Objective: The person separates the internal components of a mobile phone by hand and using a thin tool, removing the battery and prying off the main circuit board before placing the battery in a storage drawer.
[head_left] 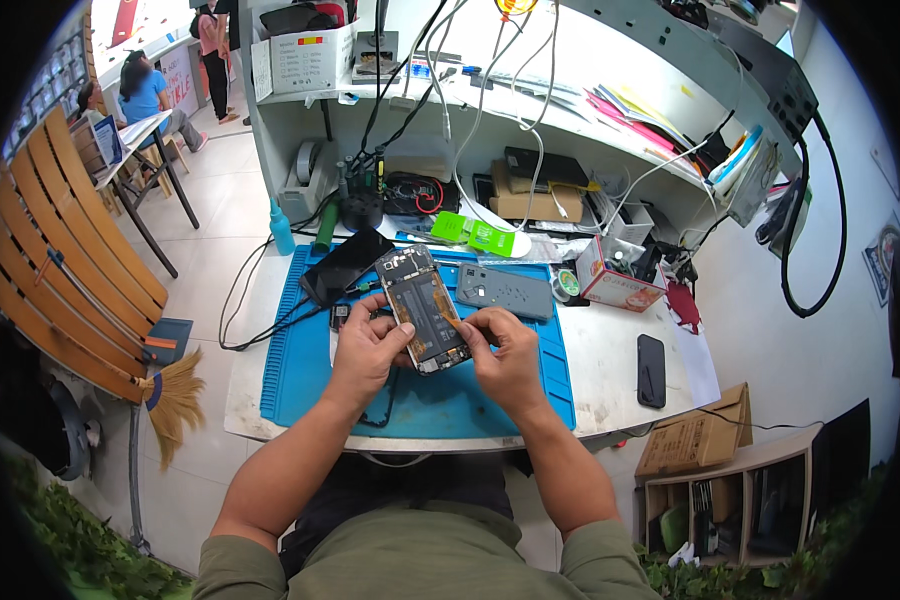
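Note:
An opened smartphone (425,312), its back off and the dark battery and circuit boards exposed, is tilted above the blue work mat (450,405). My left hand (368,345) grips its left edge, thumb over the front side and fingers behind. On the phone's right side, my right hand (505,350) pinches an orange-brown ribbon cable (451,313) between thumb and fingers. Beyond the phone, a dark screen panel (346,266) lies on the mat at the left, and a grey phone back cover (505,291) lies at the right. A thin dark frame (378,408) is partly hidden below my left hand.
A black phone (651,370) lies on the white table's right side. Behind the mat are a green card (480,234), a small red-and-white box (618,277) with parts and a blue bottle (281,230). White cables (457,150) hang from the shelf. A broom (173,405) stands at the left.

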A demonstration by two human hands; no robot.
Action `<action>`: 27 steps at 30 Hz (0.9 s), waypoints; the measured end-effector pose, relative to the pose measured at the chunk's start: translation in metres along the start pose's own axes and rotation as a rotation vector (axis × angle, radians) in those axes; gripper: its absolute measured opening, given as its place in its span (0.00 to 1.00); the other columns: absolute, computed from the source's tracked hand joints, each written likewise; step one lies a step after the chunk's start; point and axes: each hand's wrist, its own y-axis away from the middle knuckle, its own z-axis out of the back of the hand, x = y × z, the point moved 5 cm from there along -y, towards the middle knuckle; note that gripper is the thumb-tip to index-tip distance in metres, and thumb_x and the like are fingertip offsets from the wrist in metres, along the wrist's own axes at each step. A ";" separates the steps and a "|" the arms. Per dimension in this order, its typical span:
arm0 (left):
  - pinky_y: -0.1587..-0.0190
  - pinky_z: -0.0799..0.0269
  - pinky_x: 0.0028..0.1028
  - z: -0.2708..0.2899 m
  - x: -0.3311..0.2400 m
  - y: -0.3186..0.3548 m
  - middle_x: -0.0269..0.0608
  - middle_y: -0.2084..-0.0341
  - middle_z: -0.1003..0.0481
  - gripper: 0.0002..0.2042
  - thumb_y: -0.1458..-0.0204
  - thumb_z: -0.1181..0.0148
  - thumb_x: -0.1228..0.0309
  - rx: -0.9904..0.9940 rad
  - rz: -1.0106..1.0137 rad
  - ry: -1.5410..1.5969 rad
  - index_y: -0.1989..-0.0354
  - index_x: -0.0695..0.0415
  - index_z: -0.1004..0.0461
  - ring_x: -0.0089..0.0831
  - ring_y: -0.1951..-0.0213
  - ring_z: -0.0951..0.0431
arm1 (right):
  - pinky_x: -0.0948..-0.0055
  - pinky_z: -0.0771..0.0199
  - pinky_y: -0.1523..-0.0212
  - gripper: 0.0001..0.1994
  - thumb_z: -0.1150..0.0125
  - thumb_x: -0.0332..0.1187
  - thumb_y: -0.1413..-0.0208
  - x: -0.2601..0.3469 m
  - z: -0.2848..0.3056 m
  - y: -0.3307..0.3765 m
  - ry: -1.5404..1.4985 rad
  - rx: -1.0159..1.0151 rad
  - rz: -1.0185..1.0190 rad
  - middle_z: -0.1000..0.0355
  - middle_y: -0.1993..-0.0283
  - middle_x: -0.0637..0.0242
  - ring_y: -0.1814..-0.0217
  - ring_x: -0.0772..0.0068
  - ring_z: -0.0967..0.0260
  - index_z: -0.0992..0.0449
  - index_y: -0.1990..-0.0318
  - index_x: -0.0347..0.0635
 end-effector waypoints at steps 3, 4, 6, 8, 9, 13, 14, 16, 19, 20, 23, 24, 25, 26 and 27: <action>0.64 0.13 0.28 0.001 0.001 -0.001 0.50 0.54 0.18 0.27 0.35 0.37 0.76 0.003 0.017 -0.009 0.33 0.66 0.44 0.31 0.58 0.13 | 0.76 0.26 0.67 0.05 0.31 0.25 0.35 -0.009 0.002 0.001 -0.106 0.003 -0.082 0.22 0.65 0.66 0.66 0.80 0.25 0.18 0.61 0.31; 0.64 0.12 0.28 0.001 0.002 -0.001 0.50 0.54 0.18 0.27 0.35 0.37 0.76 0.000 0.023 -0.016 0.33 0.66 0.44 0.31 0.58 0.13 | 0.77 0.26 0.66 0.05 0.32 0.26 0.34 -0.015 0.002 0.003 -0.155 0.011 -0.131 0.22 0.64 0.67 0.65 0.81 0.26 0.18 0.61 0.31; 0.64 0.12 0.29 0.001 0.002 -0.002 0.50 0.55 0.18 0.27 0.35 0.37 0.76 0.004 0.030 -0.024 0.33 0.66 0.44 0.31 0.58 0.13 | 0.76 0.26 0.66 0.07 0.31 0.27 0.33 -0.025 0.002 0.003 -0.248 0.043 -0.198 0.22 0.64 0.68 0.65 0.81 0.26 0.17 0.60 0.31; 0.63 0.12 0.29 0.001 0.003 -0.002 0.49 0.55 0.18 0.27 0.35 0.37 0.76 0.013 0.037 -0.028 0.33 0.66 0.44 0.31 0.58 0.13 | 0.75 0.24 0.65 0.07 0.30 0.29 0.34 -0.031 0.004 0.003 -0.336 0.093 -0.235 0.22 0.63 0.68 0.65 0.80 0.25 0.16 0.58 0.31; 0.63 0.12 0.29 0.001 0.003 -0.002 0.50 0.55 0.18 0.27 0.35 0.37 0.76 0.008 0.025 -0.027 0.33 0.66 0.44 0.31 0.58 0.13 | 0.74 0.23 0.65 0.08 0.30 0.29 0.35 -0.033 0.004 0.003 -0.371 0.099 -0.268 0.21 0.62 0.67 0.65 0.79 0.25 0.16 0.57 0.31; 0.63 0.12 0.30 0.001 0.002 -0.001 0.51 0.55 0.18 0.27 0.35 0.37 0.77 -0.001 -0.010 -0.030 0.33 0.66 0.44 0.32 0.58 0.13 | 0.73 0.19 0.64 0.10 0.27 0.29 0.37 -0.004 0.006 -0.006 -0.143 0.097 -0.153 0.20 0.61 0.63 0.63 0.76 0.22 0.16 0.53 0.32; 0.63 0.12 0.30 0.000 0.002 0.000 0.52 0.55 0.18 0.27 0.36 0.37 0.78 0.002 -0.015 -0.032 0.33 0.66 0.44 0.32 0.58 0.13 | 0.73 0.18 0.63 0.11 0.27 0.28 0.38 0.006 0.006 -0.007 0.008 0.087 -0.062 0.20 0.61 0.63 0.62 0.75 0.21 0.16 0.52 0.32; 0.62 0.12 0.30 -0.001 0.001 0.001 0.53 0.54 0.19 0.27 0.36 0.38 0.79 0.007 -0.042 -0.067 0.33 0.66 0.44 0.32 0.58 0.13 | 0.71 0.19 0.66 0.11 0.25 0.29 0.40 0.006 0.000 -0.007 0.044 0.090 -0.046 0.20 0.59 0.60 0.63 0.69 0.20 0.15 0.53 0.33; 0.60 0.12 0.30 -0.002 0.003 0.000 0.54 0.54 0.19 0.26 0.36 0.38 0.81 0.006 -0.074 -0.064 0.33 0.66 0.45 0.32 0.57 0.14 | 0.67 0.20 0.67 0.10 0.24 0.28 0.43 -0.002 -0.002 -0.006 0.072 0.068 -0.014 0.20 0.60 0.58 0.65 0.63 0.19 0.16 0.56 0.34; 0.59 0.12 0.30 -0.001 0.003 0.000 0.54 0.54 0.19 0.26 0.36 0.39 0.81 0.004 -0.083 -0.053 0.33 0.66 0.45 0.32 0.57 0.14 | 0.66 0.20 0.67 0.10 0.24 0.28 0.43 -0.005 -0.003 -0.006 0.076 0.058 -0.003 0.20 0.60 0.58 0.65 0.62 0.19 0.16 0.57 0.34; 0.57 0.13 0.30 -0.001 0.004 0.000 0.53 0.54 0.19 0.26 0.35 0.39 0.81 0.000 -0.073 -0.064 0.33 0.66 0.45 0.32 0.57 0.14 | 0.62 0.21 0.67 0.08 0.24 0.27 0.44 -0.006 -0.008 -0.005 0.124 0.033 0.039 0.20 0.64 0.56 0.68 0.57 0.21 0.18 0.62 0.33; 0.58 0.13 0.30 -0.001 0.004 0.000 0.53 0.54 0.19 0.26 0.35 0.39 0.81 0.000 -0.066 -0.064 0.33 0.66 0.45 0.32 0.57 0.13 | 0.61 0.22 0.67 0.07 0.25 0.26 0.44 -0.006 -0.009 -0.005 0.132 0.036 0.007 0.20 0.64 0.56 0.68 0.56 0.22 0.18 0.63 0.34; 0.58 0.13 0.30 -0.001 0.005 0.000 0.53 0.55 0.19 0.26 0.35 0.39 0.81 -0.001 -0.058 -0.064 0.33 0.66 0.45 0.32 0.57 0.13 | 0.60 0.22 0.67 0.06 0.26 0.25 0.44 -0.004 -0.010 -0.005 0.140 0.039 -0.024 0.21 0.65 0.55 0.69 0.55 0.22 0.19 0.64 0.34; 0.58 0.13 0.30 0.000 0.005 0.001 0.53 0.55 0.19 0.26 0.35 0.39 0.81 -0.002 -0.051 -0.064 0.33 0.66 0.45 0.32 0.57 0.13 | 0.60 0.23 0.67 0.06 0.27 0.24 0.44 -0.004 -0.010 -0.004 0.148 0.043 -0.055 0.21 0.66 0.54 0.69 0.54 0.23 0.20 0.65 0.34; 0.59 0.13 0.29 0.000 0.005 0.000 0.53 0.55 0.19 0.26 0.36 0.39 0.81 -0.005 -0.049 -0.065 0.33 0.66 0.44 0.32 0.58 0.13 | 0.60 0.23 0.67 0.06 0.27 0.24 0.44 -0.004 -0.012 -0.003 0.161 0.026 -0.015 0.21 0.66 0.54 0.69 0.54 0.23 0.20 0.64 0.34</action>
